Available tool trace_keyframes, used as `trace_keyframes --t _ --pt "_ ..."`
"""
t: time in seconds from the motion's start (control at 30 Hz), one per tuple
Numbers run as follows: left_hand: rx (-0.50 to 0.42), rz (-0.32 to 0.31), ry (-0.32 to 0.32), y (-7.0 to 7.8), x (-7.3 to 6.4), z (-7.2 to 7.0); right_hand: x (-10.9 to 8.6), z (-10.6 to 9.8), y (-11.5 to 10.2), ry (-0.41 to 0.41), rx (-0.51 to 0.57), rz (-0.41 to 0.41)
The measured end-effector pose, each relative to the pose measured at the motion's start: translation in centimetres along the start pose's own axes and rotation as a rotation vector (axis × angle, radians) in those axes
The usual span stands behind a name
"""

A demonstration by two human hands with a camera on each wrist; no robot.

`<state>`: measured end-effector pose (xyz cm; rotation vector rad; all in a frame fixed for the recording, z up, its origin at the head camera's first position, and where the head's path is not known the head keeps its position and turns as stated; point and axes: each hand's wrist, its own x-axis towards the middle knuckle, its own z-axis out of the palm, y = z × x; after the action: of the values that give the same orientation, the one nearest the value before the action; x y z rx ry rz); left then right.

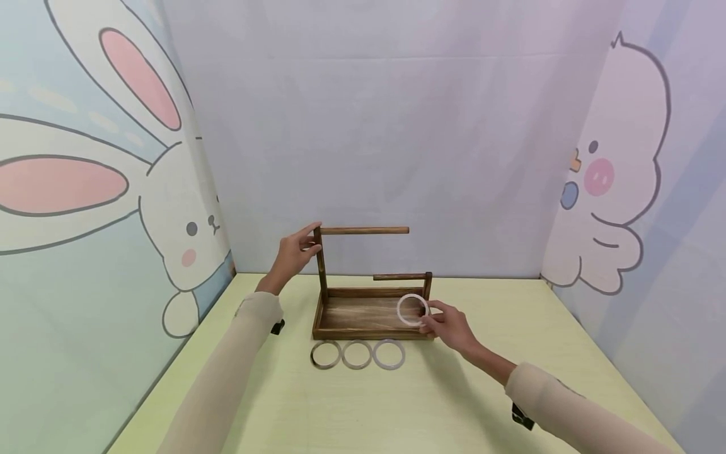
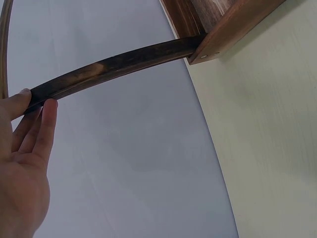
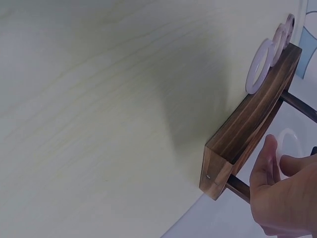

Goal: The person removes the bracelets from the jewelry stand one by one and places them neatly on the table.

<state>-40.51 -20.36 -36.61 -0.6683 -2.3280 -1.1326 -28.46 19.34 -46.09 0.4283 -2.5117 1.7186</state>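
A dark wooden bangle stand (image 1: 371,335) has a shallow tray, a tall left post (image 1: 321,268) with a long bar (image 1: 365,231), and a short right post with a lower bar (image 1: 399,277). With thumb and fingertips, my left hand (image 1: 293,253) pinches the tall post near its top. My right hand (image 1: 450,325) holds a white bangle (image 1: 399,310) upright by its right side, in front of the short post. In the right wrist view the hand partly hides this bangle (image 3: 288,131).
Three bangles lie in a row along the tray's front: a dark-mottled one (image 1: 326,367), a greyish one (image 1: 357,367) and a pale lilac-white one (image 1: 389,368). The pale table (image 1: 363,410) meets a light curtain (image 1: 363,145) behind. Cartoon-printed side walls stand left and right.
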Motion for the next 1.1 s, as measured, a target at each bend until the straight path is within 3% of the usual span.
trace_keyframes --t 0.8,1.1 --pt "0.010 0.016 0.016 -0.3 0.0 0.1 -2.6 -0.5 2.4 -0.086 -0.019 0.022" --pt "0.005 0.025 0.012 -0.4 0.0 0.1 -3.6 -0.8 2.8 -0.120 0.025 0.039"
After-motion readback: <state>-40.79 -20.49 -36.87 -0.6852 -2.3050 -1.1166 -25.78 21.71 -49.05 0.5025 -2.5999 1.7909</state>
